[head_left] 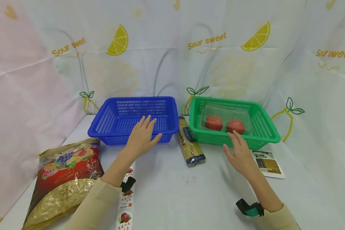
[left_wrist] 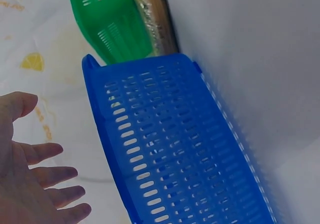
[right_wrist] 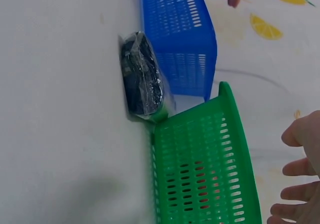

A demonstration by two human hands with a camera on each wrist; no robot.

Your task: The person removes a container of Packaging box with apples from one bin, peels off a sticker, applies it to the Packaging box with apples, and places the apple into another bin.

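My left hand [head_left: 141, 136] hovers with spread fingers over the front rim of the blue plastic basket [head_left: 103, 135], holding nothing. In the left wrist view the fingers [left_wrist: 55, 176] stand apart from the basket's side. My right hand [head_left: 241, 155] is at the front of the green basket [head_left: 264, 140], fingers extended; whether a fingertip touches the rim I cannot tell. Inside the green basket lies a clear plastic box [head_left: 227, 111] with two red round fruits [head_left: 214, 122], possibly apples or tomatoes. The blue basket holds nothing that I can see.
A spaghetti packet [head_left: 189, 143] lies between the baskets. At the left is a large fruit candy bag [head_left: 66, 179], beside a printed strip [head_left: 126, 210] partly under my left arm. A white flat package [head_left: 268, 164] lies right of my right hand. A printed curtain [head_left: 166, 64] hangs behind.
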